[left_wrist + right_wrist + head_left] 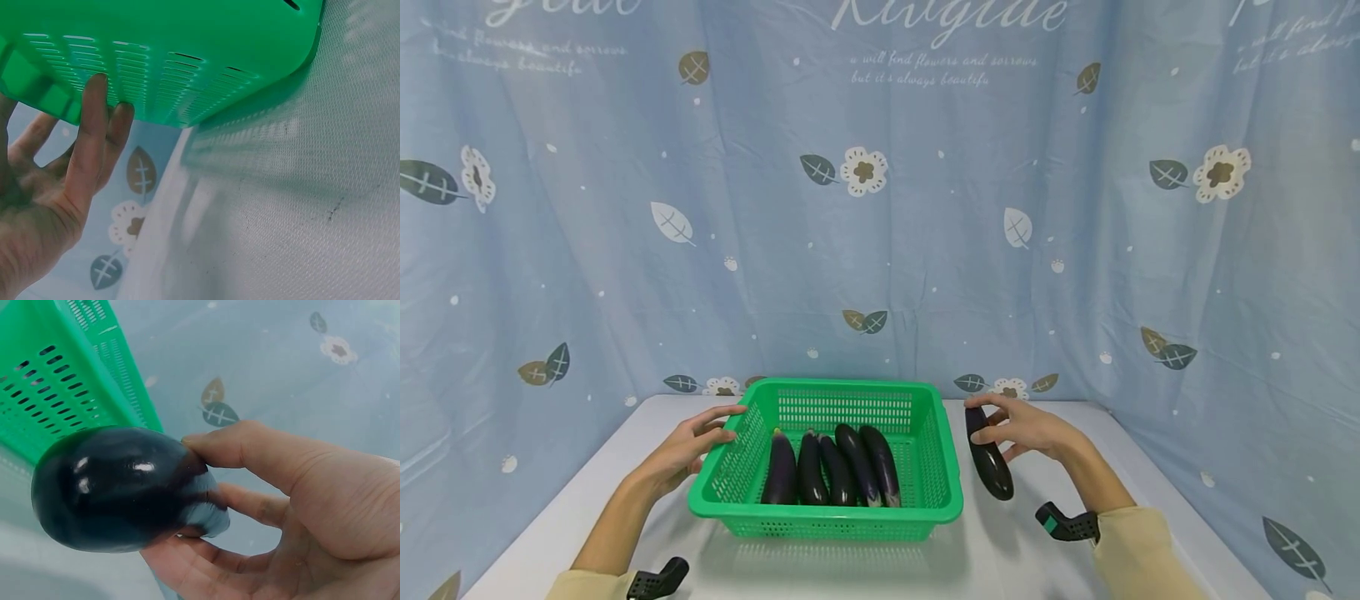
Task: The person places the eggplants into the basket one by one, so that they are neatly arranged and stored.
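A green plastic basket [827, 523] with slotted walls holds several dark purple eggplants [812, 471] lying side by side. My left hand [681, 450] grips the basket's left rim; in the left wrist view, fingers [94, 125] of it touch the outer wall below the rim. To the right of the basket, my right hand [1026, 429] holds one eggplant [991, 467] near its upper end, between thumb and fingers. That eggplant tilts, its rounded lower end towards me. In the right wrist view the glossy eggplant [119, 487] hides part of the basket.
The basket stands on a white-covered table [1037, 550]. Behind the table hangs a blue curtain [925, 250] printed with leaves and flowers. Each wrist wears a black device, such as the right wrist's band [1071, 525].
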The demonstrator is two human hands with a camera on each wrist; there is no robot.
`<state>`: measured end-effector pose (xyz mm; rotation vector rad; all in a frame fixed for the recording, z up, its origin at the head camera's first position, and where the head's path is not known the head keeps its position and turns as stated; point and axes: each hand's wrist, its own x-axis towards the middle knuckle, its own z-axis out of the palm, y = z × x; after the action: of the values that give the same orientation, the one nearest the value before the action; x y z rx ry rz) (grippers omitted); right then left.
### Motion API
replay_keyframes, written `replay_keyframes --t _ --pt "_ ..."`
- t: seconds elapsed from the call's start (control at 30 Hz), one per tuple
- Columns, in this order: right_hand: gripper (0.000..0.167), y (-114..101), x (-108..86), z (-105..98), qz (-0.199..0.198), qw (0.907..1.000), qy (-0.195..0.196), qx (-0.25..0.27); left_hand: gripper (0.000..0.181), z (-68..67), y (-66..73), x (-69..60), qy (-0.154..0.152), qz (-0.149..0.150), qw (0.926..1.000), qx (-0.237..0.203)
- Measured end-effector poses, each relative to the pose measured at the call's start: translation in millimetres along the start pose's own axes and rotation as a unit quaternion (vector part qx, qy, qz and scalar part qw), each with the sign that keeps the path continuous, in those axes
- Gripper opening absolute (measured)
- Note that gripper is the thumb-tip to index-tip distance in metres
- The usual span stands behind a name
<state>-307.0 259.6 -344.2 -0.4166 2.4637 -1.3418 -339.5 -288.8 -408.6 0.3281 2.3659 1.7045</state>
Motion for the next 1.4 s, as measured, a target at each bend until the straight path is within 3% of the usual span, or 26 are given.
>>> replay_keyframes --t 0.6,1.4 --pt "0.066 -25.8 13.8 1.8 0.005 1.0000 0.005 0.004 0.060 0.0 -1.9 0.5 -0.002 0.003 1.0000 -0.006" --pt "0.070 -47.7 37.4 22.0 0.003 1.0000 -0.002 0.002 0.059 0.9 -1.7 -1.6 0.001 0.005 1.0000 -0.007"
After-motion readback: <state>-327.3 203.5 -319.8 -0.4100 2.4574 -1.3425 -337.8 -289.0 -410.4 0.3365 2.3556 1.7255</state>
